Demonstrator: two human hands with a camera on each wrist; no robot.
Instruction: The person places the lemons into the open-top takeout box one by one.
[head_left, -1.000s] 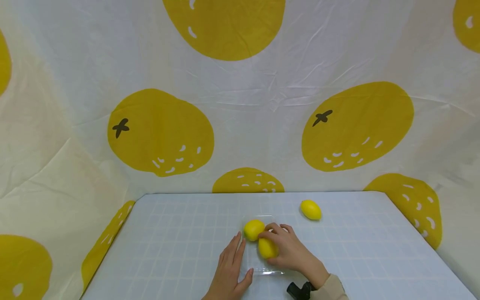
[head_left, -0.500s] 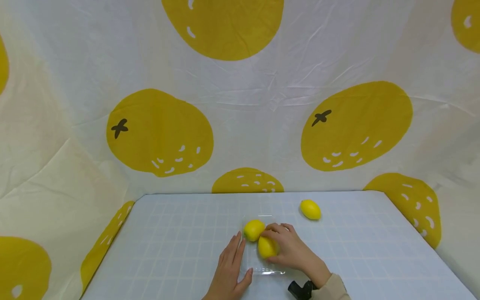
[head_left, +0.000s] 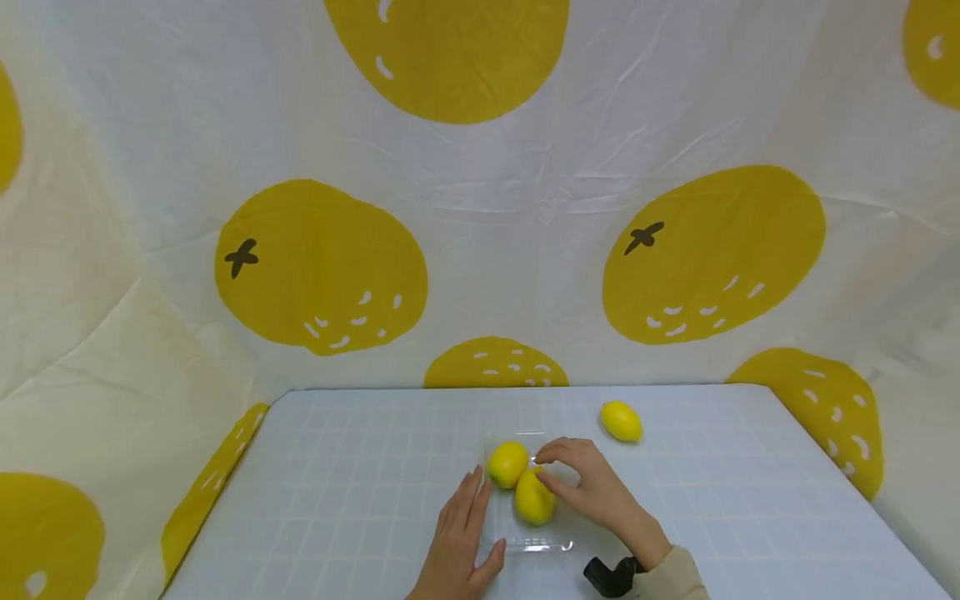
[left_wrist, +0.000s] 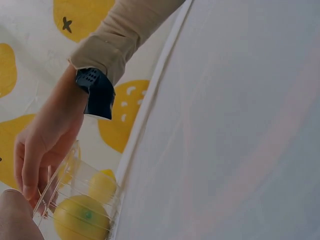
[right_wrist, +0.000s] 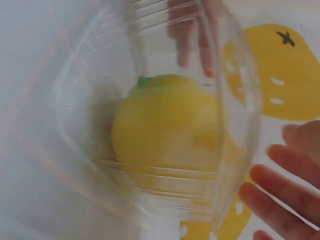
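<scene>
Since the earlier frame, the right hand (head_left: pixel 592 483) is easing off the near lemon (head_left: pixel 534 502), fingers parted, grip released; that lemon is lying beside a second lemon (head_left: pixel 507 464) in the clear tray (head_left: pixel 532 546). Straight-fingered, the left hand (head_left: pixel 456 533) is resting along the tray's left side.

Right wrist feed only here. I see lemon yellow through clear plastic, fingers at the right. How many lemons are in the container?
Observer: Two. The head view shows a far lemon and a near lemon in the clear plastic container.

Operator: Copy. Any outside it?

Observer: One. A third lemon lies on the checked tablecloth, beyond the right hand in the head view.
</scene>
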